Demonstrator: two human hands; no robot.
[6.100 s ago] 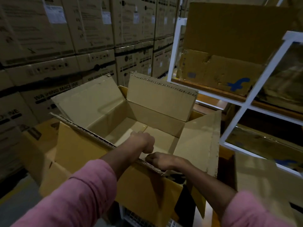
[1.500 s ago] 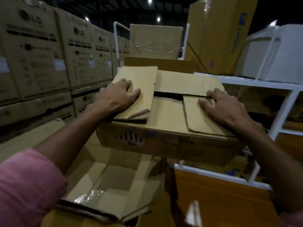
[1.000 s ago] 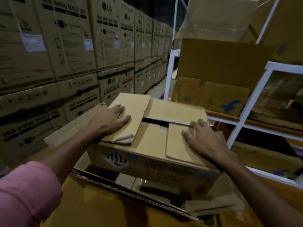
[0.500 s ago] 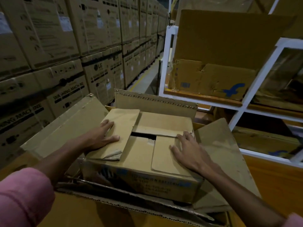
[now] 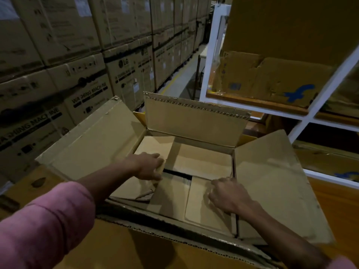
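The small carton (image 5: 200, 162) sits sunk inside the large carton (image 5: 194, 119), its top below the big one's rim. Its flaps are folded over but unsealed, with a dark slot between them. My left hand (image 5: 149, 166) lies on the left flap (image 5: 153, 146), fingers curled over the flap's inner edge at the slot and holding it. My right hand (image 5: 227, 195) rests on the right flap (image 5: 198, 206) with bent fingers; I cannot tell whether it grips or only presses.

The left flap's near corner is already crumpled, so I judge that a hard tug there could tear it. The fit looks snug, so fingers pushed down the sides could get pinched. The big carton's upright far flap could drop onto my wrists. Stacked washing-machine cartons (image 5: 77, 84) stand to the left and a white rack (image 5: 211, 55) to the right.
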